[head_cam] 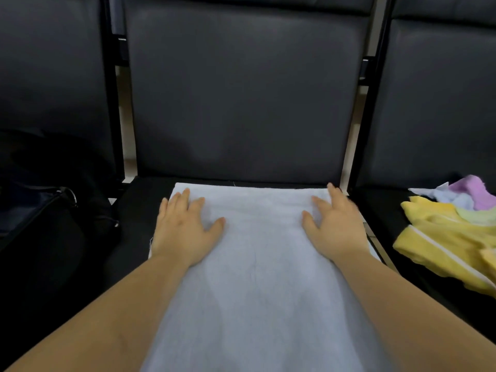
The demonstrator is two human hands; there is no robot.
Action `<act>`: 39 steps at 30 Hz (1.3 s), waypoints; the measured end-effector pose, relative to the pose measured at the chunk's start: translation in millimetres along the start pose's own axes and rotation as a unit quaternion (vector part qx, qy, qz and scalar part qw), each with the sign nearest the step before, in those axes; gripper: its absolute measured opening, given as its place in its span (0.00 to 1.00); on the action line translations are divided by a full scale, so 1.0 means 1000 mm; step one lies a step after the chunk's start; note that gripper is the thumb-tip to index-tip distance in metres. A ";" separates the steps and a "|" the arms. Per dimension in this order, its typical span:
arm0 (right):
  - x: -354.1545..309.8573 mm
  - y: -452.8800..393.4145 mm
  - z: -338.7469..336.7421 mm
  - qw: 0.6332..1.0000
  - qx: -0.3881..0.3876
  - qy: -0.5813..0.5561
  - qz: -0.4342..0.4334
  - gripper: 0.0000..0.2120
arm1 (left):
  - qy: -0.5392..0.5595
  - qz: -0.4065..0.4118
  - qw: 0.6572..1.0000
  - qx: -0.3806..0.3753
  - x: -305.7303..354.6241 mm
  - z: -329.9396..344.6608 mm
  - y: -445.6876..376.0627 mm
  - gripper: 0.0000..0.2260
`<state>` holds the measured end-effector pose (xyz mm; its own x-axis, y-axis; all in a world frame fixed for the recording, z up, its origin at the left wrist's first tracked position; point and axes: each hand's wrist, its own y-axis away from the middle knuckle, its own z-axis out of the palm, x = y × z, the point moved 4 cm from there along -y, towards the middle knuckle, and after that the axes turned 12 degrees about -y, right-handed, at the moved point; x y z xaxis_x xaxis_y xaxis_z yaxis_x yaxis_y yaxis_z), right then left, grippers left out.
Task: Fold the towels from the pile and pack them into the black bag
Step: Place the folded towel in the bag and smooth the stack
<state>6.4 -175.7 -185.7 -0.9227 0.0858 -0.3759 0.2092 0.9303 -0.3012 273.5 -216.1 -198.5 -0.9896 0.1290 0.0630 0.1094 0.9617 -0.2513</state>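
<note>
We see a pale blue towel [257, 264] spread flat over the dark seat of the middle chair [241, 103], its far edge lying just short of the backrest and its near part running out of view at the bottom. Its left edge lies close to the seat's left side, leaving a narrow strip of bare seat; its right edge reaches nearly to the seat's right side. The cloth looks smooth, with soft shadowed ripples down its middle and no sharp creases.

Our left hand [185, 229] lies palm down on the towel near its far left corner, fingers straight and slightly spread, holding nothing. Our right hand [332, 226] lies the same way near the far right corner, fingers splayed and a little blurred, also flat on the cloth with no grip closed round it.

On the seat to the right sits the pile of towels [453, 232]: a yellow one with a white stripe on the near side, then pale green, light blue and lilac pieces crumpled behind it. It stands well apart from the spread towel, across the gap between seats.

On the left seat rests the black bag [40, 210], dark and hard to make out, with a metal ring showing near its top. We can read no labels or writing anywhere.
</note>
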 end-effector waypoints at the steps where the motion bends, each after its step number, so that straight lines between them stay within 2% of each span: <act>1: -0.003 -0.001 -0.002 0.998 0.056 0.010 -0.025 0.23 | 0.013 0.005 0.996 0.085 0.002 -0.006 0.000 0.22; 2: -0.005 -0.001 -0.004 0.995 0.092 0.024 -0.042 0.20 | 0.019 0.009 0.988 0.155 0.003 -0.012 0.001 0.15; 3: -0.005 -0.001 -0.004 0.996 0.076 0.022 -0.033 0.18 | 0.022 0.006 0.984 0.177 0.003 -0.016 0.002 0.11; 6: 0.001 0.000 -0.001 0.998 -0.035 -0.032 0.040 0.14 | 0.018 -0.010 0.999 0.044 0.003 -0.011 0.003 0.13; 10: 0.001 0.014 -0.011 0.991 -0.076 -0.102 0.046 0.11 | 0.028 0.034 0.998 -0.054 -0.002 -0.014 0.012 0.13; 12: -0.001 0.023 -0.023 0.986 -0.104 -0.109 0.070 0.09 | 0.004 0.048 0.987 -0.150 -0.003 -0.023 0.024 0.20; 15: -0.012 0.046 -0.038 0.967 -0.208 -0.104 0.103 0.14 | -0.083 0.102 0.961 -0.245 -0.004 -0.039 0.055 0.31; 17: -0.017 0.069 -0.046 0.959 -0.252 -0.088 0.094 0.22 | -0.111 0.104 0.960 -0.234 -0.009 -0.050 0.078 0.34; 19: -0.018 0.091 -0.056 0.962 -0.254 -0.056 0.080 0.29 | -0.107 0.067 0.966 -0.226 -0.015 -0.060 0.100 0.35; 22: -0.006 0.117 -0.067 0.961 -0.232 -0.071 0.130 0.36 | -0.086 -0.005 0.967 -0.240 -0.022 -0.076 0.132 0.35; 26: 0.012 0.148 -0.084 0.945 -0.195 -0.125 0.231 0.36 | -0.018 -0.102 0.967 -0.233 -0.035 -0.096 0.163 0.30; 29: 0.023 0.167 -0.096 0.934 -0.167 -0.127 0.290 0.36 | 0.033 -0.164 0.945 -0.282 -0.047 -0.104 0.181 0.36; 31: 0.028 0.177 -0.103 0.924 -0.152 -0.136 0.322 0.38 | 0.034 -0.172 0.931 -0.320 -0.053 -0.107 0.191 0.39; 33: 0.029 0.186 -0.108 0.917 -0.172 -0.136 0.333 0.33 | -0.003 -0.157 0.922 -0.354 -0.057 -0.111 0.200 0.39; 36: 0.030 0.201 -0.119 0.908 -0.229 -0.122 0.328 0.15 | -0.019 -0.127 0.918 -0.376 -0.053 -0.118 0.210 0.32; 39: 0.035 0.212 -0.124 0.893 -0.246 -0.154 0.344 0.11 | -0.015 -0.106 0.923 -0.371 -0.049 -0.119 0.217 0.26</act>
<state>-21.1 69.0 -154.1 -0.4814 0.6665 -0.5692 0.4549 0.7451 0.4877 357.1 14.8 -140.9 -0.9969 -0.0780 0.0052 -0.0653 0.8670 0.4941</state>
